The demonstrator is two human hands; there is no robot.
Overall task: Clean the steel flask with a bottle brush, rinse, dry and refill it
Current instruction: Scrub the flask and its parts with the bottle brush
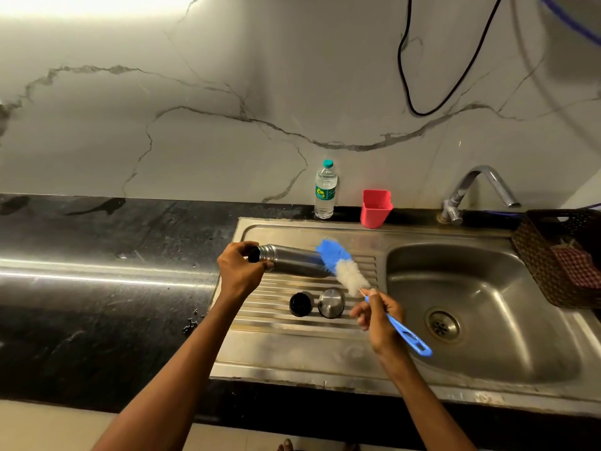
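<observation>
The steel flask (294, 260) lies on its side above the ribbed drainboard (266, 340), its open mouth pointing left. My left hand (239, 270) grips it at the neck. My right hand (379, 315) holds the blue handle of the bottle brush (344, 266). The brush's blue and white bristles lie against the flask's base end, outside it. A black inner stopper (300, 304) and a steel cap (331, 302) stand side by side on the drainboard, below the flask.
The sink basin (481, 307) with its drain is on the right, under a curved tap (473, 190). A plastic water bottle (325, 190) and a red cup (375, 208) stand at the wall. A dark woven basket (536, 255) with a checked cloth sits far right. Black counter (97, 271) stretches left.
</observation>
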